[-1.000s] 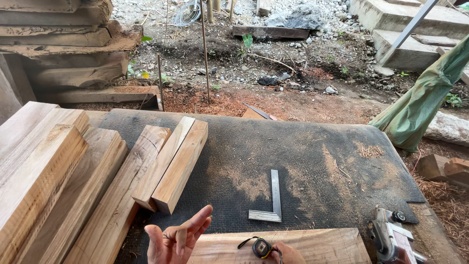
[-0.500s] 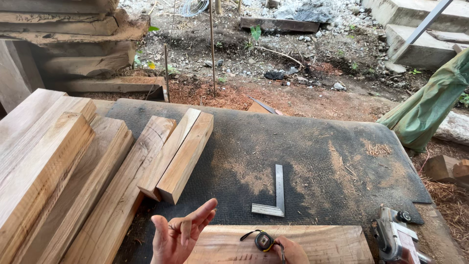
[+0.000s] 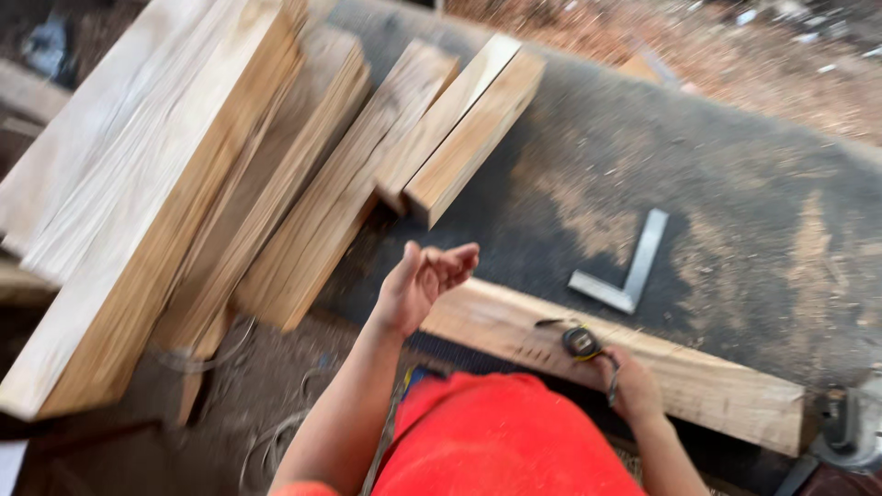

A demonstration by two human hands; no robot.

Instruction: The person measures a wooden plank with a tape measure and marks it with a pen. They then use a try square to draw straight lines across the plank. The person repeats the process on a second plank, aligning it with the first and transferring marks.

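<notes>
Your left hand hangs in the air above the near edge of the bench, palm up and fingers loosely curled, holding nothing; the plank lies just at its four o'clock, running from the middle of the view down toward four o'clock across the dark mat; your right hand rests on that plank's near edge, fingers folded down over the wood, and whether it grips anything you cannot tell, since the blur hides the fingertips; the tape, a small dark round case, sits on the plank's top face just at the right hand's eleven o'clock, touching or nearly touching the fingers; the square, a grey metal L, lies flat on the mat at one o'clock from the tape, close beyond the plank's far edge but apart from it; a stack of boards fills the view from nine to twelve o'clock, slanting side by side, with two shorter blocks lying together at twelve o'clock from your left hand; a grey power tool shows partly at the plank's right end, at four o'clock; sawdust streaks the mat.
</notes>
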